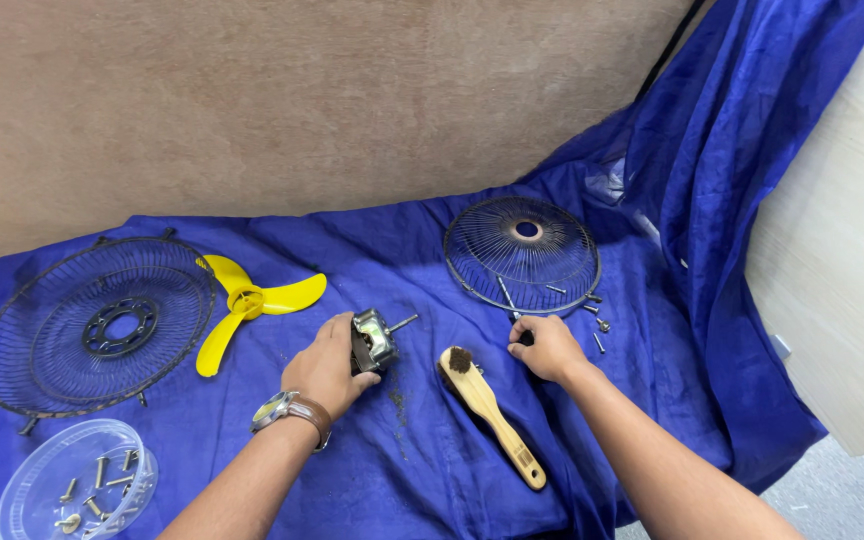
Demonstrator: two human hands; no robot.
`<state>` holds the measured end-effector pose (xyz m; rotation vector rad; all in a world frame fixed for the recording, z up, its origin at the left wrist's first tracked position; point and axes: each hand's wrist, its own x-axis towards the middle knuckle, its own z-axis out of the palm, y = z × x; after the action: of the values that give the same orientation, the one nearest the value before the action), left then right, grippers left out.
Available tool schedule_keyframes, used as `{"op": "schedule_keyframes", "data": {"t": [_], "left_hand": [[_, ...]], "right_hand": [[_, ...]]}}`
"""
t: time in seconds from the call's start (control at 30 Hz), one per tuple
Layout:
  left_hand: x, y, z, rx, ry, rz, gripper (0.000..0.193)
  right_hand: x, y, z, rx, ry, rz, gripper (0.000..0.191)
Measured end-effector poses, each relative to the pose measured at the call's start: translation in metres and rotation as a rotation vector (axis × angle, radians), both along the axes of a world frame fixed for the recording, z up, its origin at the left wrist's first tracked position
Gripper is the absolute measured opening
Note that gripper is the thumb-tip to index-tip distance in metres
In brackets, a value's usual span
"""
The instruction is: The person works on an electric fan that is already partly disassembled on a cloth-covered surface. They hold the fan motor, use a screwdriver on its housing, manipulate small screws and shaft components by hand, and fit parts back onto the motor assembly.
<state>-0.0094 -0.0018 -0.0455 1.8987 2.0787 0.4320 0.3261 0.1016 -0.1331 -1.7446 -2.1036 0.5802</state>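
From the head camera, the left hand (325, 365) is wrapped around a small fan motor (373, 341) in the middle of the blue cloth (392, 470), its shaft pointing right. The right hand (548, 347) pinches a dark screwdriver handle (525, 338) just near of the small wire guard (523, 254). A wooden brush (489, 413) lies between the hands. Far left sit the yellow blade (248, 303), the large guard (100, 325) and a clear dish of screws (80, 484).
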Motion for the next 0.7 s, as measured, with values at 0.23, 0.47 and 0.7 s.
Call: {"op": "schedule_keyframes", "data": {"t": [0.23, 0.47, 0.7], "left_hand": [[-0.004, 0.003, -0.001, -0.012, -0.007, -0.010, 0.092], [-0.005, 0.009, 0.003, 0.001, -0.029, -0.025, 0.081], [0.000, 0.009, 0.011, 0.018, -0.040, -0.006, 0.066]], "right_hand": [[0.001, -0.021, 0.038, -0.439, 0.183, 0.159, 0.019], [-0.023, -0.036, 0.112, -0.672, 0.061, 0.211, 0.010], [-0.050, -0.039, 0.139, -0.610, -0.044, 0.030, 0.020]]}}
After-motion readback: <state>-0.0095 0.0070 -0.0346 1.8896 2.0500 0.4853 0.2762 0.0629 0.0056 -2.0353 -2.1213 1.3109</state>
